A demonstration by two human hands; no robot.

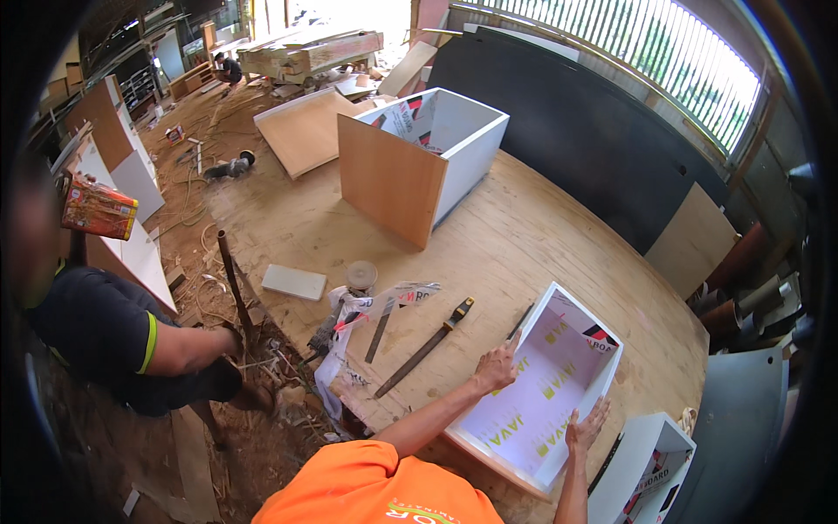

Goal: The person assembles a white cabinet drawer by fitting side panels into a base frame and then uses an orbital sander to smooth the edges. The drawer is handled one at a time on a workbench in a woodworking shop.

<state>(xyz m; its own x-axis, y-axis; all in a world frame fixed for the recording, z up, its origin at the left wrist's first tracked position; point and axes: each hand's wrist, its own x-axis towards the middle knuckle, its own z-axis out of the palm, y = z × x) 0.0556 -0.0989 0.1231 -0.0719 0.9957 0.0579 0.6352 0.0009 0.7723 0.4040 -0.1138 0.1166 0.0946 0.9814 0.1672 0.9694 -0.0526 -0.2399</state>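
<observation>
An open white box [602, 325] with a patterned film lining lies face up at the near right of the workbench. My left hand [497, 367] grips its left wall, with bent fingers at the rim. A thin dark strip [519, 322] shows just past those fingertips; whether they touch it I cannot tell. Against the right wall, my right hand [589, 425] rests with fingers stretched and thumb apart. Left of the box lie a rasp [419, 354] with a black and yellow handle and a dark flat metal strip [379, 330].
A larger white cabinet [476, 153] with a brown panel stands farther back on the workbench [541, 236]. Another white box [642, 454] sits at lower right. A co-worker [122, 332] is at the left, near an upright dark bar [234, 284]. An angle grinder [230, 166] lies beyond.
</observation>
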